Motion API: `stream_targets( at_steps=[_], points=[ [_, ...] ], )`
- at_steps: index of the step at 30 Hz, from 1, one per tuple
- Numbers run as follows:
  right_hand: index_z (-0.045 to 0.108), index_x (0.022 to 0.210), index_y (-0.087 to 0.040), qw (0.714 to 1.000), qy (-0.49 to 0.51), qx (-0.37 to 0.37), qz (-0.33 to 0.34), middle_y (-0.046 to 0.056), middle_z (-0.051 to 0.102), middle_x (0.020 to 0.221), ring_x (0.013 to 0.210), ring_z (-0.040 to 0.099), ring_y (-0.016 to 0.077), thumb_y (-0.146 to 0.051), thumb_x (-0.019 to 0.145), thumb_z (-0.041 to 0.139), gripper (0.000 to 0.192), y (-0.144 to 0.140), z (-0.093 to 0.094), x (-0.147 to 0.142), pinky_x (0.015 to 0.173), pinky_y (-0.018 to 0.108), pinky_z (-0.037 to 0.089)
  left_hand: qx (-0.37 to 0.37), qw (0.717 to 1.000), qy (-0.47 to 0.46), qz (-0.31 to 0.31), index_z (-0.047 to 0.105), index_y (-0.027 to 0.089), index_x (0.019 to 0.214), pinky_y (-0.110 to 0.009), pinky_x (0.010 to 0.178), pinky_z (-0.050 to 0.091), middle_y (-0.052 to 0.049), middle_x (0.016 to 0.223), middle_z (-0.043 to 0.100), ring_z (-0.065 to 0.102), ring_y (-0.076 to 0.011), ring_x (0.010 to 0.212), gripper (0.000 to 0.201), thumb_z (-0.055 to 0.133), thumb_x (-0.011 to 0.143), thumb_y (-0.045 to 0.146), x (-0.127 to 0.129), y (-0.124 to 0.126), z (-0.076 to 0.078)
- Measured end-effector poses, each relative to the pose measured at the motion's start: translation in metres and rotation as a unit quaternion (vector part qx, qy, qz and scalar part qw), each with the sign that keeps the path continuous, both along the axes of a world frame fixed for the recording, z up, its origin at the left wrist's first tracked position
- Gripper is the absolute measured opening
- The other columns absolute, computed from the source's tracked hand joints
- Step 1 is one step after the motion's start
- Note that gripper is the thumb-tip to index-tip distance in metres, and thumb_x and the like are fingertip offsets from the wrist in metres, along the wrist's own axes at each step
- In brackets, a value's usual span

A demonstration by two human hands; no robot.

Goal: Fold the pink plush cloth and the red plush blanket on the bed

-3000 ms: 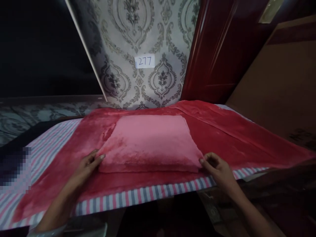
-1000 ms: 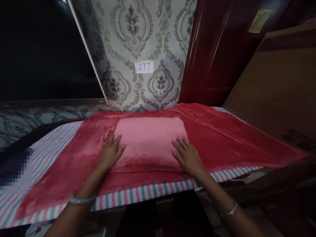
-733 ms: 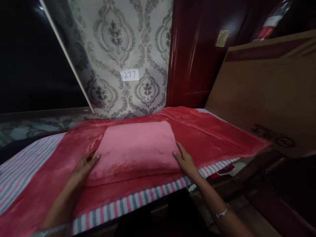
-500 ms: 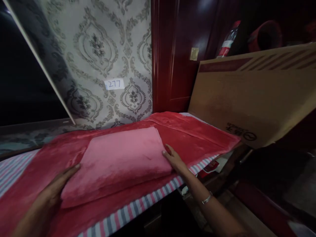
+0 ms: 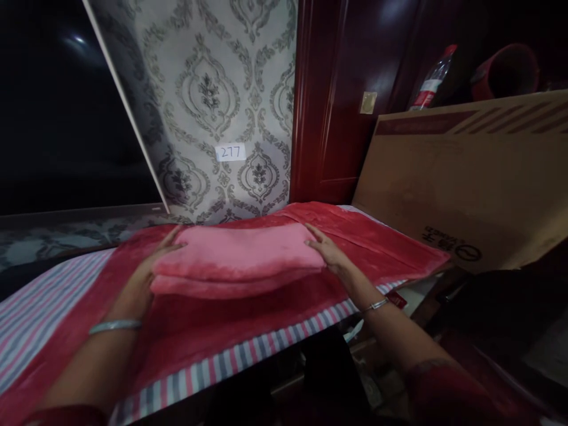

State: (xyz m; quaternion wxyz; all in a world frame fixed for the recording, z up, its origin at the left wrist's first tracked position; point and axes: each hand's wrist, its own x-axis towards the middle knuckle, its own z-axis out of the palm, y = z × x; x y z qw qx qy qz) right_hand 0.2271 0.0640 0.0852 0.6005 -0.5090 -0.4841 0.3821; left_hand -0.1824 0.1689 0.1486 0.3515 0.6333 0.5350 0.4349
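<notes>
The left hand (image 5: 158,258) and right hand (image 5: 329,251) are apart, clamped on opposite ends of the folded pink cloth (image 5: 242,254), located over the red blanket (image 5: 235,322) covering striped fabric (image 5: 266,347), contact beneath undeterminable.

Looking forward and down from head height, close above the near edge of the striped cloth (image 5: 231,362), towards the far patterned wall (image 5: 208,89).
</notes>
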Motion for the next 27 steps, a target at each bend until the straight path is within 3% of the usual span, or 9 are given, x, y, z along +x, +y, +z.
stream_targets(
  at_steps=[3, 6, 8, 11, 13, 15, 18, 23, 27],
  points=[
    [0.051, 0.145, -0.023, 0.998, -0.009, 0.064, -0.008, 0.006, 0.050, 0.151, 0.132, 0.052, 0.0270, -0.043, 0.066, 0.076, 0.085, -0.003, 0.033, 0.011, 0.110, 0.040, 0.045, 0.006, 0.999, -0.038, -0.013, 0.033, 0.010, 0.154, -0.031, 0.111, 0.043, -0.009, 0.157, 0.044, 0.050, -0.0235, 0.137, 0.073, 0.058, 0.089, 0.029, 0.005, -0.001, 0.029],
    [0.046, 0.149, -0.024, 0.995, -0.026, 0.095, -0.010, 0.005, 0.045, 0.155, 0.136, 0.049, 0.0274, -0.045, 0.070, 0.076, 0.087, -0.018, 0.042, 0.022, 0.112, 0.040, 0.042, 0.043, 0.995, -0.075, -0.040, 0.032, 0.013, 0.155, -0.030, 0.112, 0.041, -0.006, 0.157, 0.045, 0.047, -0.0245, 0.138, 0.081, 0.066, 0.084, 0.033, 0.005, -0.003, 0.034],
    [0.042, 0.151, -0.025, 0.996, -0.037, 0.074, -0.018, 0.005, 0.042, 0.158, 0.138, 0.046, 0.0280, -0.046, 0.070, 0.076, 0.091, -0.031, 0.027, 0.028, 0.112, 0.041, 0.042, 0.040, 0.993, -0.091, -0.063, 0.035, 0.013, 0.154, -0.033, 0.112, 0.042, -0.009, 0.156, 0.046, 0.045, -0.0300, 0.140, 0.099, 0.079, 0.071, 0.044, 0.003, -0.008, 0.016],
    [0.041, 0.151, -0.022, 1.000, -0.002, -0.028, -0.012, 0.010, 0.046, 0.155, 0.133, 0.053, 0.0299, -0.044, 0.064, 0.078, 0.097, -0.048, -0.019, 0.032, 0.106, 0.042, 0.048, -0.070, 0.994, -0.060, -0.053, 0.042, 0.009, 0.149, -0.042, 0.111, 0.045, -0.019, 0.151, 0.049, 0.045, -0.0403, 0.139, 0.124, 0.089, 0.045, 0.056, 0.001, -0.020, -0.034],
    [0.047, 0.147, -0.019, 0.994, 0.042, -0.098, 0.001, 0.013, 0.055, 0.146, 0.124, 0.060, 0.0308, -0.042, 0.061, 0.080, 0.095, -0.055, -0.051, 0.033, 0.102, 0.043, 0.051, -0.106, 0.992, -0.046, -0.050, 0.051, 0.012, 0.143, -0.041, 0.113, 0.043, -0.019, 0.153, 0.048, 0.041, -0.0397, 0.142, 0.120, 0.089, 0.040, 0.060, 0.000, -0.029, -0.068],
    [0.052, 0.142, -0.020, 0.989, 0.076, -0.129, -0.004, 0.013, 0.063, 0.137, 0.117, 0.064, 0.0302, -0.040, 0.060, 0.081, 0.089, -0.057, -0.074, 0.034, 0.100, 0.042, 0.052, -0.113, 0.990, -0.061, -0.053, 0.052, 0.017, 0.142, -0.039, 0.116, 0.039, -0.017, 0.158, 0.041, 0.037, -0.0371, 0.146, 0.119, 0.089, 0.038, 0.063, -0.001, -0.037, -0.090],
    [0.058, 0.135, -0.022, 0.986, 0.109, -0.119, -0.035, 0.010, 0.067, 0.131, 0.118, 0.063, 0.0291, -0.036, 0.059, 0.082, 0.081, -0.055, -0.086, 0.035, 0.101, 0.040, 0.051, -0.138, 0.985, -0.093, -0.055, 0.047, 0.022, 0.146, -0.039, 0.116, 0.040, -0.016, 0.160, 0.038, 0.039, -0.0358, 0.145, 0.125, 0.090, 0.036, 0.062, -0.001, -0.042, -0.096],
    [0.063, 0.126, -0.024, 0.984, 0.132, -0.116, -0.030, 0.009, 0.064, 0.137, 0.123, 0.060, 0.0293, -0.042, 0.062, 0.084, 0.069, -0.058, -0.079, 0.033, 0.105, 0.040, 0.049, -0.203, 0.971, -0.118, -0.052, 0.042, 0.022, 0.150, -0.038, 0.114, 0.042, -0.016, 0.155, 0.046, 0.050, -0.0306, 0.138, 0.112, 0.088, 0.053, 0.053, 0.001, -0.045, -0.084],
    [0.062, 0.130, -0.026, 0.989, 0.102, -0.108, -0.004, 0.008, 0.062, 0.139, 0.128, 0.057, 0.0288, -0.044, 0.066, 0.084, 0.070, -0.062, -0.076, 0.030, 0.106, 0.041, 0.048, -0.143, 0.980, -0.105, -0.093, 0.045, 0.026, 0.150, -0.039, 0.120, 0.035, -0.010, 0.155, 0.048, 0.042, -0.0284, 0.144, 0.100, 0.087, 0.061, 0.044, 0.005, -0.053, -0.084]
  ],
)
